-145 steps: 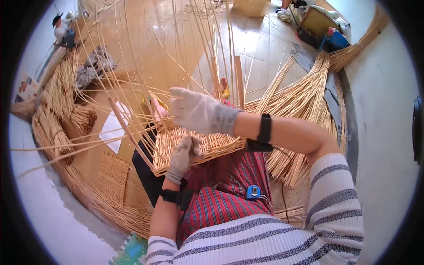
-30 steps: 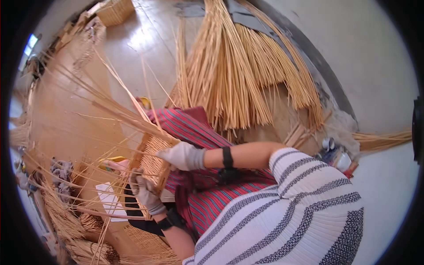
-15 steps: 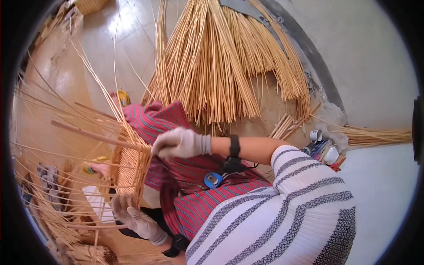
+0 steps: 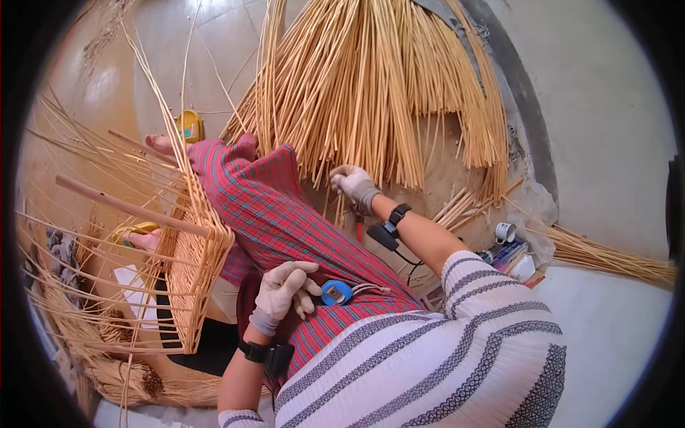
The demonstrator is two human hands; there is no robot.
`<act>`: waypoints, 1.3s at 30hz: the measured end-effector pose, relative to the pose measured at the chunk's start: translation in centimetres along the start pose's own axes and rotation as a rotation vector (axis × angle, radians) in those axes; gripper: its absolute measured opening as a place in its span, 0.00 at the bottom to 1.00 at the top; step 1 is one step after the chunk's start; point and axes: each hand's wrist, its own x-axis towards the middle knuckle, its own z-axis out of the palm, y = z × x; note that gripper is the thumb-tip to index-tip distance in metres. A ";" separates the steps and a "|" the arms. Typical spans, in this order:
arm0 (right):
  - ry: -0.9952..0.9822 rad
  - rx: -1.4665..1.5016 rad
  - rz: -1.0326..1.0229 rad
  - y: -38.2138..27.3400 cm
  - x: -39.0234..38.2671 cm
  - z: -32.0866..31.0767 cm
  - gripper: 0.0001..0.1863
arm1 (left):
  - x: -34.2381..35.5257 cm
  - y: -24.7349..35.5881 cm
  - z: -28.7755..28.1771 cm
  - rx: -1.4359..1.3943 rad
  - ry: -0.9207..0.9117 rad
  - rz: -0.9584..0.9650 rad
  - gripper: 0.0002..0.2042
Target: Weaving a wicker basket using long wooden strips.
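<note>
Pale knitted work gloves [image 4: 275, 303]: two, one on my left grip [image 4: 294, 287], one on my right grip [image 4: 345, 178]; grips, two. Black wrist straps [image 4: 252, 350]: two, one to each of my arms. Tan woven wicker basket with long loose uprights [image 4: 187, 264]: one. Blue plastic tape measure [image 4: 335, 292]: one. Red striped cloth [image 4: 264, 189]: one. Yellow slippers [image 4: 190, 127]: two. White cylindrical mug [image 4: 505, 232]: one. White paper sheet [image 4: 133, 283]: one. Long tan wicker rods [image 4: 357, 93]: more than I can count.
</note>
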 end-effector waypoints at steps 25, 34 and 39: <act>-0.036 0.396 0.191 -3.6 6.0 -9.1 0.12 | -0.5 -1.3 -2.4 -0.044 -0.071 0.095 0.17; 0.226 0.138 0.047 -4.4 9.9 -1.1 0.25 | 0.3 -1.5 -2.5 -0.073 -0.091 0.081 0.18; 0.592 -0.603 -0.030 -4.3 11.1 -2.3 0.22 | 0.9 -1.0 -2.2 -0.039 -0.109 0.042 0.18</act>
